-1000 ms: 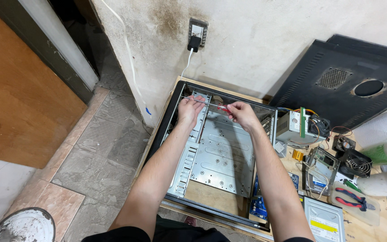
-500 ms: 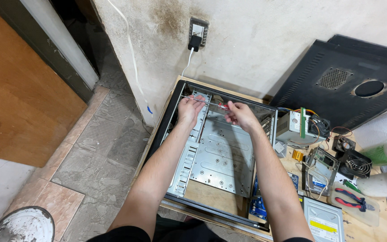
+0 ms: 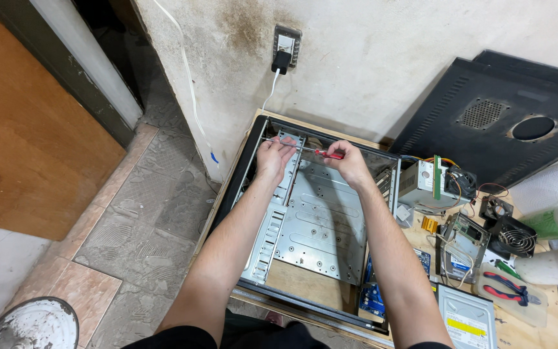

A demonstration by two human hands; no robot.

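Observation:
An open computer case (image 3: pixel 321 223) lies on its side on a wooden table, its bare metal tray facing up. My right hand (image 3: pixel 349 163) grips the red handle of a screwdriver (image 3: pixel 321 152) held level, its shaft pointing left across the far end of the case. My left hand (image 3: pixel 274 155) is at the shaft's tip, fingers curled around it near the case's upper left corner by the metal drive bracket (image 3: pixel 287 173). What the tip touches is hidden by my fingers.
Right of the case lie a power supply (image 3: pixel 424 184) with loose wires, fans (image 3: pixel 508 229), a circuit board, an optical drive (image 3: pixel 466 320) and red-handled pliers (image 3: pixel 508 289). Black side panels (image 3: pixel 498 123) lean on the stained wall. A charger (image 3: pixel 283 59) hangs in a wall socket. Tiled floor at left.
Both hands have shifted very slightly at the far end of the case; the screwdriver stays level between them.

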